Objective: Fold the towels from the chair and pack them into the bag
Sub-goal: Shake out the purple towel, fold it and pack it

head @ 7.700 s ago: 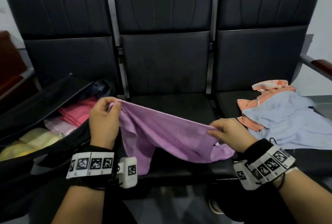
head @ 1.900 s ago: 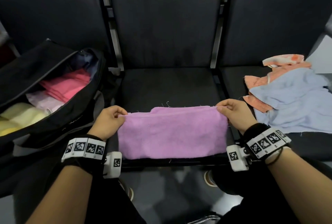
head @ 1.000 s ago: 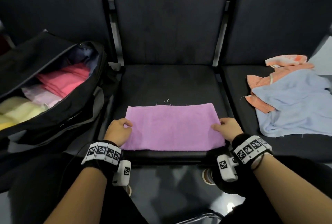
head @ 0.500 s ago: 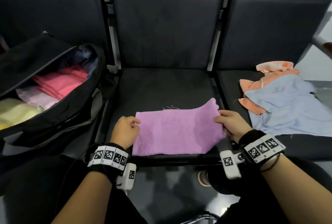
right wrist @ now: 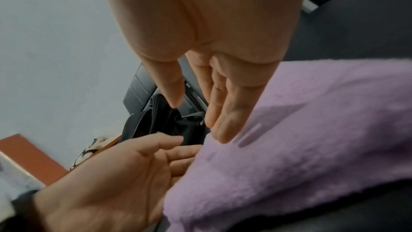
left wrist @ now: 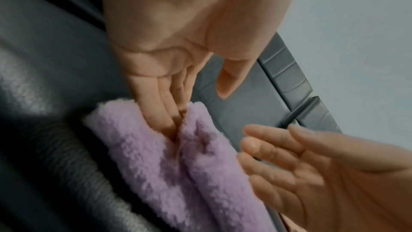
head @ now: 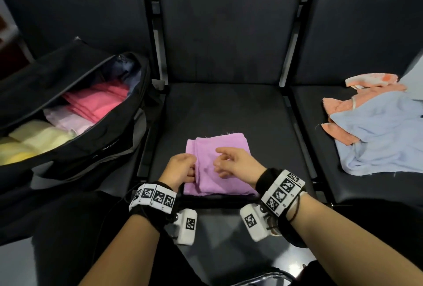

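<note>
Between folds of the purple towel (left wrist: 156, 156), left hand (left wrist: 178, 59) fingers straight, unseen overhead; right hand (head: 235, 166) loose, empty.

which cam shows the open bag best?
Head view: the bag sits open on the left seat, with pink, pale and yellow towels visible inside. The right wrist view shows only a dark piece of it beyond the fingers. The left wrist view does not show it clearly.

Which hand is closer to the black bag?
Left. The left hand is at the purple towel's edge on the bag's side; the right hand is over the towel, farther away.
</note>
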